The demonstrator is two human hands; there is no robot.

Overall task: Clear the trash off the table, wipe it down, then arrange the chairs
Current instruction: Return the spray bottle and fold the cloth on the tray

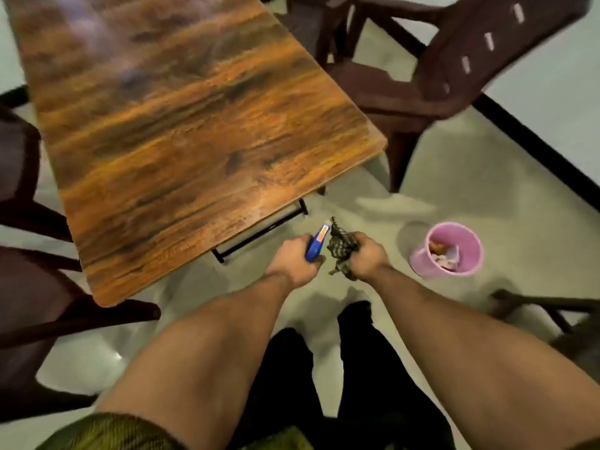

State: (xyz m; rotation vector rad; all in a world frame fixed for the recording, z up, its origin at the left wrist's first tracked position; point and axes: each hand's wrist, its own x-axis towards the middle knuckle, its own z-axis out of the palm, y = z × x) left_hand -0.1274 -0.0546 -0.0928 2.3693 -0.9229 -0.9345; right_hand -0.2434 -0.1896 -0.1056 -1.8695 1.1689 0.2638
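Wood-grain table (194, 125) on pale floor (487, 190); pink bin (418, 258) w/ trash (444, 254) on floor; dark chairs (422, 92) round table

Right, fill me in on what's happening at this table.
A person stands at the near corner of the wooden table. Their left hand grips a blue bottle, probably a cleaner, and their right hand holds a bunched checked cloth. No trash shows on the tabletop. A pink bin on the floor to the right has rubbish in it. A dark chair stands askew at the far side, so wiping looks next.
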